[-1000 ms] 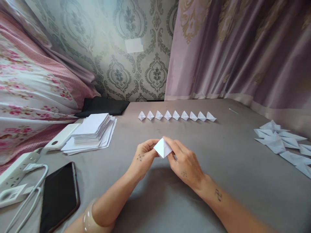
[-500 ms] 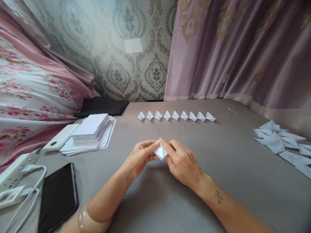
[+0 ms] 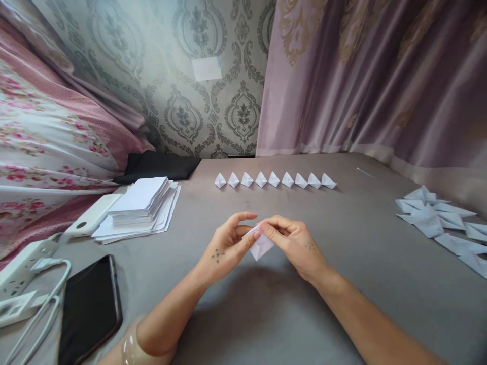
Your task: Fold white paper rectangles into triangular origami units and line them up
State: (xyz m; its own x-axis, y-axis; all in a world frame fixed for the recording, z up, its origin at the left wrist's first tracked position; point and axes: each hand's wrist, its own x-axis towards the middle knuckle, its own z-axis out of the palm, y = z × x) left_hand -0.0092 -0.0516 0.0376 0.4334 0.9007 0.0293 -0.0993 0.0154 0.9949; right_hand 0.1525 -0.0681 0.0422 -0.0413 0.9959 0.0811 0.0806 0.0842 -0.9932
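Between my two hands is a small folded white paper, diamond-shaped, its lower point facing me. My left hand pinches its left side with the thumb on top, the index finger lifted and curved above. On the upper right edge, my right hand closes thumb and fingers on the same paper. Beyond them stands a row of several small folded paper pieces, each with a pointed top. The fingers under the paper are partly hidden.
Left of my hands lie a stack of white paper sheets, a white box-like device, a phone and a power strip with cables. A black cloth lies behind. Several larger folded papers are piled at the right.
The paper has turned and shifted slightly right and toward me. My right hand has rolled over, its thumb now on the paper's top edge. My left index finger has lifted.
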